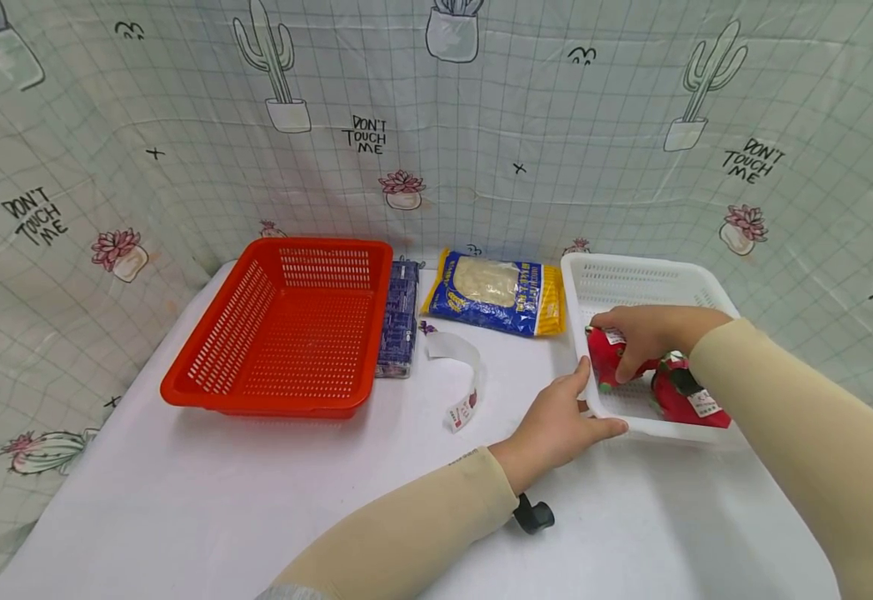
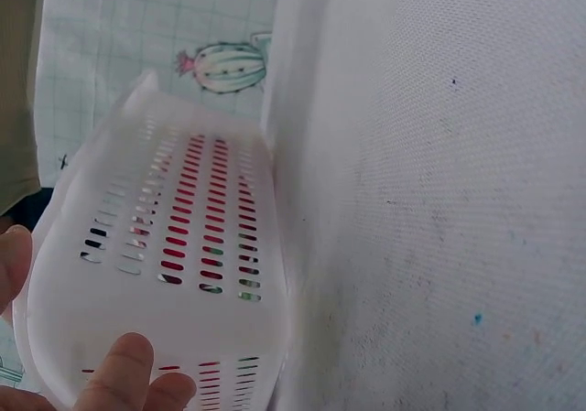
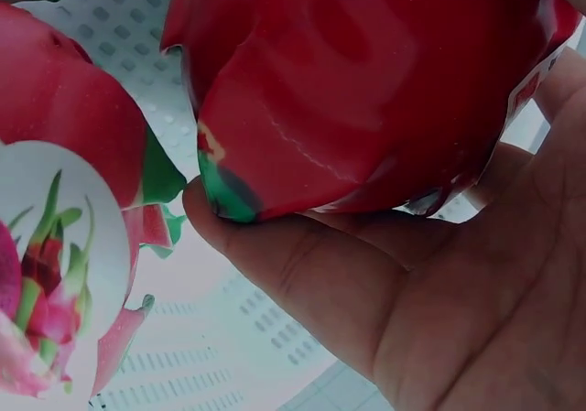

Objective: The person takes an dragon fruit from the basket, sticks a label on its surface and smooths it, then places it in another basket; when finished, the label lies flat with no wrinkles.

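Two red dragon fruits with green tips and white labels lie in a white plastic basket [image 1: 654, 430] at the right of the table. My right hand [image 1: 642, 333] reaches into the basket and grips the left dragon fruit [image 1: 603, 354]. In the right wrist view, the thumb and fingers curl round the held dragon fruit [image 3: 366, 91]. The other dragon fruit [image 1: 680, 400] rests beside it, partly behind my right sleeve. My left hand [image 1: 552, 425] holds the near left corner of the white basket; its fingertips [image 2: 128, 361] press on the slotted wall.
A red slotted basket [image 1: 286, 333] stands at the left. Beside it lies a flat dark-blue package [image 1: 401, 325]. A blue and yellow packet [image 1: 489, 292] touches the white basket's left side. A curled white label strip [image 1: 470, 358] lies mid-table. A patterned cloth hangs behind.
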`<action>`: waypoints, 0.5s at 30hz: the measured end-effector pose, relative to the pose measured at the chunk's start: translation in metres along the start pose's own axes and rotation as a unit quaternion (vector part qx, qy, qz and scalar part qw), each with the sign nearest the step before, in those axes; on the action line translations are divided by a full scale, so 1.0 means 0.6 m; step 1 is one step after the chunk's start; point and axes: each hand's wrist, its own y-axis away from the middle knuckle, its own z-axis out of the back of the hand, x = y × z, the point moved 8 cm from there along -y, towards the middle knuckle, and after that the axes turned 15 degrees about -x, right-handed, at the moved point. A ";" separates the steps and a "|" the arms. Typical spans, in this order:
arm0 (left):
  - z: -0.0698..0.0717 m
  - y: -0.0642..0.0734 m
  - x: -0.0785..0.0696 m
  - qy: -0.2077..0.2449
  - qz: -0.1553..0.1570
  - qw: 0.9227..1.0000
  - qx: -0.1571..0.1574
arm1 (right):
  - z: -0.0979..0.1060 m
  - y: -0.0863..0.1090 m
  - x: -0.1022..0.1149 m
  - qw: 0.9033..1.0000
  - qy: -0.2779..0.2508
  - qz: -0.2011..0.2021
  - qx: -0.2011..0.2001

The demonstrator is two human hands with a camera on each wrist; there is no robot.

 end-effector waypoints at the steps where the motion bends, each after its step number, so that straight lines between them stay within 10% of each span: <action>1: 0.000 0.000 0.000 0.000 0.000 1.000 0.001 | -0.001 0.000 0.000 1.000 0.000 -0.001 0.000; 15: 0.001 0.001 -0.001 -0.026 -0.013 1.000 0.003 | -0.004 0.026 0.002 0.988 -0.122 -0.021 0.094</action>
